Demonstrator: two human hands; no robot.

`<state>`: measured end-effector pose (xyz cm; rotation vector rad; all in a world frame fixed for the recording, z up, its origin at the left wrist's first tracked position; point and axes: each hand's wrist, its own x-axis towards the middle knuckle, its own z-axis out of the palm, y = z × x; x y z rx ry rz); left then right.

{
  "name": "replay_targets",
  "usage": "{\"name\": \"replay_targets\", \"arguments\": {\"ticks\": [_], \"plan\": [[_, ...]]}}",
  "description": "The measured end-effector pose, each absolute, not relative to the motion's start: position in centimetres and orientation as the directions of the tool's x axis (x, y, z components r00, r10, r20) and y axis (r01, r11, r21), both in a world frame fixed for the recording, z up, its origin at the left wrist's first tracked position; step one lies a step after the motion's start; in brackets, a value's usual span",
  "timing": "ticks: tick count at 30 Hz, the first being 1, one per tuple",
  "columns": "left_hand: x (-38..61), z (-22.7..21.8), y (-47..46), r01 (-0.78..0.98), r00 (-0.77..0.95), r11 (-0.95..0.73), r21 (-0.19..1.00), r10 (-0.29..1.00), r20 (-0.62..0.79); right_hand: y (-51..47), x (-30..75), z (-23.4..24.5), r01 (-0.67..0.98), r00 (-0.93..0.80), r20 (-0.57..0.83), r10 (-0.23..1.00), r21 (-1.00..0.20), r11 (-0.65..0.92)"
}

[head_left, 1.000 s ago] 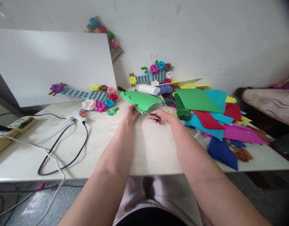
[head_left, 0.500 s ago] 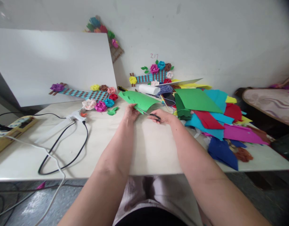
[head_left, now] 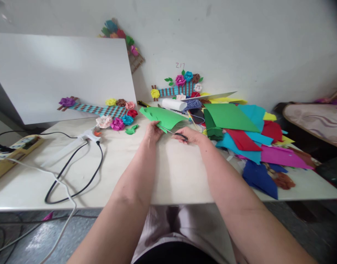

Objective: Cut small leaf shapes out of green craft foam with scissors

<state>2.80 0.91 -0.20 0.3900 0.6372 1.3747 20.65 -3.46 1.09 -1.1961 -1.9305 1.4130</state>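
Note:
My left hand (head_left: pixel 153 132) is closed on the near edge of a curved sheet of green paper (head_left: pixel 165 116), which has cut notches at its far left. In my right hand (head_left: pixel 191 136) is a pair of scissors (head_left: pixel 181 136) with black handles. Their blades point left and lie against the paper's near edge, close to my left fingertips. Cut green paper leaves (head_left: pixel 131 129) rest on the table just left of my left hand. Beyond them stands a blue and brown striped strip (head_left: pixel 99 109) with colourful paper flowers.
Coloured paper sheets (head_left: pixel 231 117) are heaped at the right. A white roll (head_left: pixel 174 105) and purple-blue yarn (head_left: pixel 193 104) lie behind the green sheet. At the left are a white glue gun (head_left: pixel 90 136), looping cables and a power strip (head_left: pixel 17 152). A white board (head_left: pixel 64 77) leans on the wall.
Almost nothing differs. The green sheet's left end has shifted very slightly to the right; both hands and the scissors stay in nearly the same place.

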Motion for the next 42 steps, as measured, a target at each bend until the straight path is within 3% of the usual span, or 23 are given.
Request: {"name": "replay_targets", "arguments": {"ticks": [12,25,42], "plan": [[2.86,-0.83,1.53,-0.815,0.006,0.096,0.571,0.988,-0.157,-3.94,21.0,1.56,0.421,-0.514,-0.147,0.845,-0.901,0.099],[3.08,-0.25,0.78,-0.812,0.034,0.114,0.572,0.988,-0.149,-4.1,20.74,1.59,0.456,-0.491,-0.214,0.845,-0.889,0.04],[2.78,-0.68,1.15,-0.782,0.096,0.169,0.6,0.984,-0.153,-4.39,20.31,1.96,0.453,-0.49,-0.183,0.852,-0.889,0.069]]}}
